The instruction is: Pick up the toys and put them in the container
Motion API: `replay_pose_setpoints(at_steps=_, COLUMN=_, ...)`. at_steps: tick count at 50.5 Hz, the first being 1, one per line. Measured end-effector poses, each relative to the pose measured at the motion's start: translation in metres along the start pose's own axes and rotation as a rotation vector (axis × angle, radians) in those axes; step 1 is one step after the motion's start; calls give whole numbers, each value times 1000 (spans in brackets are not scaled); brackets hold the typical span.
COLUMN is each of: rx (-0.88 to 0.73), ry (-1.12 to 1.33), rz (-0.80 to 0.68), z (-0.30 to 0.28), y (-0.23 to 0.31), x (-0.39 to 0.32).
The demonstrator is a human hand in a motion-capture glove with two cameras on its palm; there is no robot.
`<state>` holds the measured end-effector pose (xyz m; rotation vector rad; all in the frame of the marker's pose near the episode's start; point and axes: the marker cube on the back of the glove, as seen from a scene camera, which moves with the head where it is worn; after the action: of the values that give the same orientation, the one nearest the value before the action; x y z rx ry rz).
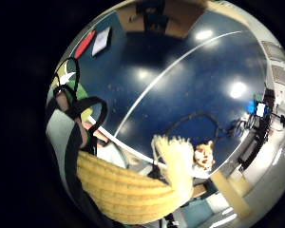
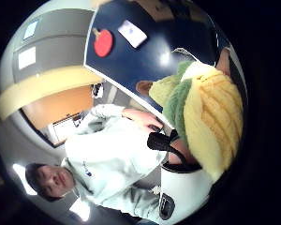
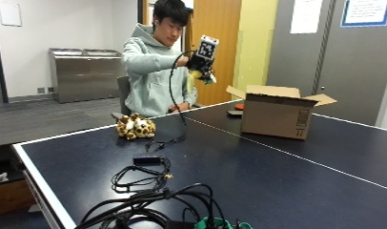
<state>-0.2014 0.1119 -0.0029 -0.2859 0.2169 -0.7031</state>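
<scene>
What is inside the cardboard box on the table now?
The cardboard box stands with its flaps open, but the outside view shows only its outer walls; its inside is hidden. The corn toy is in the right hand, above the table.

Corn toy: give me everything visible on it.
The corn toy is a plush cob: yellow ribbed kernels that look knitted, with green and pale husk leaves at one end. The right hand holds it in its grip, raised in the air at the person's chest height, well above the table and short of the box. Only the hand touches it.
</scene>
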Motion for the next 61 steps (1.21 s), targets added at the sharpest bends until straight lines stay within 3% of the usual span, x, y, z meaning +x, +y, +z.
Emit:
replay_pose_setpoints(at_steps=7, rx=249, ry=-92, rz=146, z=-90, y=-29, x=6)
replay_pose_setpoints(at_steps=13, rx=534, ry=-228, rz=14, z=-151, y=-54, x=-24)
replay_pose_setpoints(at_steps=20, rx=729, ry=-192, rz=99, z=-172, y=-98, x=-18)
replay_pose_setpoints(at_steps=26, rx=744, ry=-89, rz=205, z=-161, y=-134, x=-12)
replay_pose_setpoints(at_steps=33, rx=691, ry=-106, rz=14, z=-139, y=-154, x=-18)
replay_pose_setpoints(at_steps=40, rx=529, ry=-59, rz=185, z=-113, y=-163, x=14)
replay_pose_setpoints(at_steps=45, rx=549, ry=-125, rz=105, z=-110, y=-147, x=15)
replay_pose_setpoints(at_steps=51, rx=597, ry=-52, rz=177, z=-107, y=-114, x=40)
replay_pose_setpoints(at_steps=53, rx=620, ry=-72, rz=158, z=-108, y=-98, x=44)
replay_pose_setpoints(at_steps=56, rx=664, ry=-25, rz=16, z=-104, y=-64, x=50)
replay_pose_setpoints(at_steps=59, rx=696, ry=-92, rz=93, z=-105, y=-34, x=58)
replay_pose_setpoints(at_steps=61, rx=714, ry=-78, rz=64, z=-100, y=-8, x=65)
